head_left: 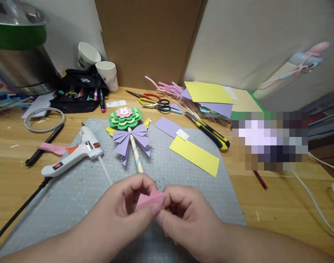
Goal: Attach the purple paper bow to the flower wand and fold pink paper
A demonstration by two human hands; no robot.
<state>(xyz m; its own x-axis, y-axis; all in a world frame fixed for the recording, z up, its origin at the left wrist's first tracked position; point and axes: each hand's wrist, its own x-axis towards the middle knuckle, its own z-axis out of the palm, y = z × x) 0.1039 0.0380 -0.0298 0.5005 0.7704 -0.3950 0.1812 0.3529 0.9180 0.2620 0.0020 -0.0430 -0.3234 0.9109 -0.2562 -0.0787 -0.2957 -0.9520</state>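
A small folded piece of pink paper [150, 199] is pinched between both hands above the grey cutting mat [73, 204]. My left hand [128, 204] grips it from the left, thumb in front and fingers behind. From the other side my right hand [186, 208] holds its right end, with the thumb and bent fingers closed. Just beyond the hands lies a paper craft on a striped stick [135, 155], with a purple pleated bow [131, 138] and a layered green flower [125, 117] bearing a pink bunny face. Yellow [194, 155] and purple [167, 126] paper strips lie to its right.
At left a white glue gun [73, 157] rests on the mat, its cord running to the lower left. A yellow-black utility knife [211, 135] lies at the mat's right edge. Scissors [156, 104], stacked paper [211, 93], paper cups [108, 75] and a marker pouch [79, 89] line the back.
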